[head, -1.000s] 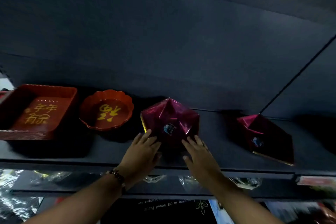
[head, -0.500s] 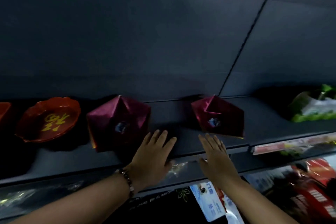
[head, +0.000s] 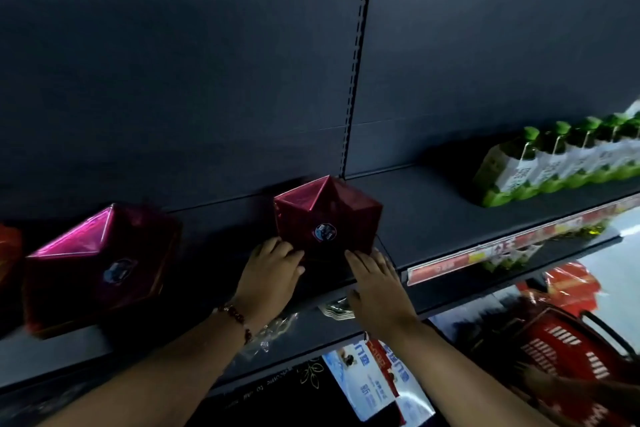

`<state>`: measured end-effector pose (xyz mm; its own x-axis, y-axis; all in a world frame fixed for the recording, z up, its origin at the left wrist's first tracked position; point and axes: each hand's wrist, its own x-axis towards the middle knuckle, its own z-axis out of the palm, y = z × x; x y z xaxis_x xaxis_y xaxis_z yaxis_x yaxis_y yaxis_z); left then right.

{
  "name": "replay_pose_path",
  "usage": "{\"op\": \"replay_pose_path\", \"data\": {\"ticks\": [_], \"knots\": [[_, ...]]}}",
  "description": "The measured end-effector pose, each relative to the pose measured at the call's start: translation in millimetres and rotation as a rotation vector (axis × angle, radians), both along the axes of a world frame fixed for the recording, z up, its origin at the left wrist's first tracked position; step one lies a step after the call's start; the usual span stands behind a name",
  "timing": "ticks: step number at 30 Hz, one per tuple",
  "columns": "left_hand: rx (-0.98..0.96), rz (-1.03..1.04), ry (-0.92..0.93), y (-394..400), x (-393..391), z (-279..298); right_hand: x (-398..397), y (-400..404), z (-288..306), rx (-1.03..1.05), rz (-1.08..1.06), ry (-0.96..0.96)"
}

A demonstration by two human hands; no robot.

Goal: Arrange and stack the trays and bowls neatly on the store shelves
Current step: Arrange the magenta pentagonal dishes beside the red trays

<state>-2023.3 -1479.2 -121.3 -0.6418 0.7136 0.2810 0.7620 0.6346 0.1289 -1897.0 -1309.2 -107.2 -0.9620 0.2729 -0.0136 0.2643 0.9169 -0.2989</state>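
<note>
- The red box (head: 327,215), dark and faceted with a round sticker on its front, sits on the dark shelf (head: 429,211) near the front edge, just left of the slotted upright (head: 356,59) in the back panel.
- Left of the red box, bare shelf separates it from a second, pinker box (head: 100,263) of the same shape; the two are apart.
- Right of the red box the shelf runs bare up to a row of green-capped bottles (head: 554,163), well apart from it.
- Below and right of the red box, a red price strip (head: 512,250) lines the shelf's front edge, and a red basket (head: 568,350) sits lower still.
- The left hand (head: 268,274) touches the red box's lower left corner, fingers bent at the tips; whether this grip clasps the box cannot be told.
- The right hand (head: 375,279) lies flat, fingers straight, against its lower right corner, a released grip.
</note>
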Motion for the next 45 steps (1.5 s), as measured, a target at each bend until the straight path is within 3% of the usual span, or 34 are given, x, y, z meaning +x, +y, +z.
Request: {"op": "replay_pose_path", "data": {"ticks": [7,13,24,35,42,45], "knots": [[0.011,-0.039,0.055,-1.9,7.0,5.9,-10.3,9.0,-11.3,0.012,-0.01,0.145],[0.169,0.025,-0.13,-21.3,16.0,20.0,-15.1,3.4,-10.7,0.028,0.036,0.34],[0.401,0.113,-0.078,-114.4,14.7,59.6,-42.3,-71.5,27.9,0.049,0.317,0.577],[0.316,0.344,-0.019,-285.2,-8.7,34.5,-123.1,-232.7,36.5,0.106,0.543,0.366],[0.179,0.381,-0.061,-327.8,-21.6,11.7,-129.8,-274.7,19.2,-0.069,0.576,0.124],[0.007,0.393,-0.105,-327.5,-21.9,8.9,-127.4,-280.9,13.0,-0.054,0.564,0.077]]}}
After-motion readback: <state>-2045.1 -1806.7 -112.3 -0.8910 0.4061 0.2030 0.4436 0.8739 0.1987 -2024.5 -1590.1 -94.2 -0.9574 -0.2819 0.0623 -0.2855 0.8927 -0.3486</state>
